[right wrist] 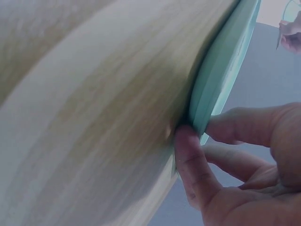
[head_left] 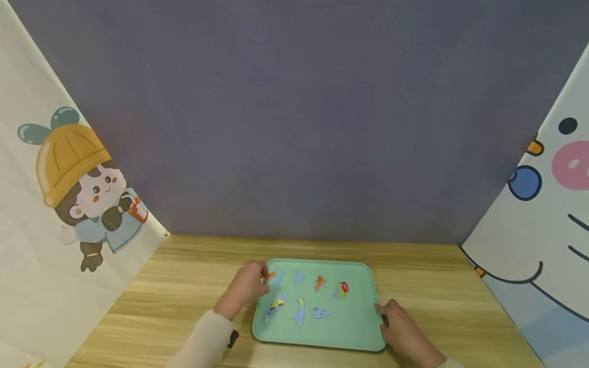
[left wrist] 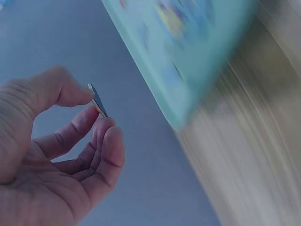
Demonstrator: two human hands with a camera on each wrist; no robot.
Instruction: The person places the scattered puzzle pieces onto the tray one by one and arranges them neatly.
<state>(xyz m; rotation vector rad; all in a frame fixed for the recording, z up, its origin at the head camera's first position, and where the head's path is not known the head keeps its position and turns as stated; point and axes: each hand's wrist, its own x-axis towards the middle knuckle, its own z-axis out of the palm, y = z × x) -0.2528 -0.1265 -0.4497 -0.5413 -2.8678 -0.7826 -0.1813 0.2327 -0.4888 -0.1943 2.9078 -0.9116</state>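
At the far left corner of the green tray (head_left: 345,327), my left hand (head_left: 248,283) pinches a thin flat puzzle piece (left wrist: 98,100) between thumb and fingertips; its orange face shows in the head view. My right hand (head_left: 401,327) grips the tray's right rim, thumb on top and fingers beneath. Several printed pieces lie spread on the tray. Nearest the left hand is a pale blue piece (head_left: 278,278), and below it a larger blue and yellow piece (head_left: 275,308). Further right lie an orange piece (head_left: 319,283) and a red and yellow piece (head_left: 341,290).
The tray lies on a wood-grain table (head_left: 184,286). A dark grey panel (head_left: 294,128) stands behind it, with cartoon-printed sheets on the left (head_left: 37,214) and right (head_left: 543,220). A small black object (head_left: 233,338) shows beside the left sleeve.
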